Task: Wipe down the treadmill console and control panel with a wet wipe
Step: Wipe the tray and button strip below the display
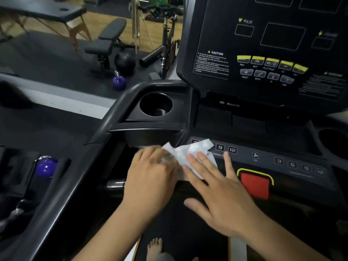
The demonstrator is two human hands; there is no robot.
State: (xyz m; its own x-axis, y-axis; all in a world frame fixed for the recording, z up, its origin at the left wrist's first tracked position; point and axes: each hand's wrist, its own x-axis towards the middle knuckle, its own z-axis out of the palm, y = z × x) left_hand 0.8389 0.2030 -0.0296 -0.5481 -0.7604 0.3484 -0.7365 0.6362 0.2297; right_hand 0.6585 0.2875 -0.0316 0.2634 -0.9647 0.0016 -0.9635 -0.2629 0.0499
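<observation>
Wet wipe (pixel 188 153), white and crumpled, sits on the left end of the treadmill's control panel (pixel 267 159), over the first number keys, under both hands; nearest, a bare foot (pixel 154 247) on the belt; left hand (pixel 150 174) at the wipe's left edge, fingers curled onto it, a bit blurred; right hand (pixel 220 200) flat, fingers straight and spread, fingertips pressing the wipe's right part, thumb out to the side; red stop button (pixel 255 185) with yellow surround just right of that hand; keys 9 and 12, fan button (pixel 255 155), then 3 6 9 12 along the panel; round cup holder (pixel 156 104) behind, left; upright console (pixel 216 34) above, dark screens, PULSE and CAUTION labels, row of yellow buttons (pixel 271 63); far off on the floor a purple kettlebell (pixel 119 81), black ball (pixel 125 62), padded bench (pixel 107 40)
</observation>
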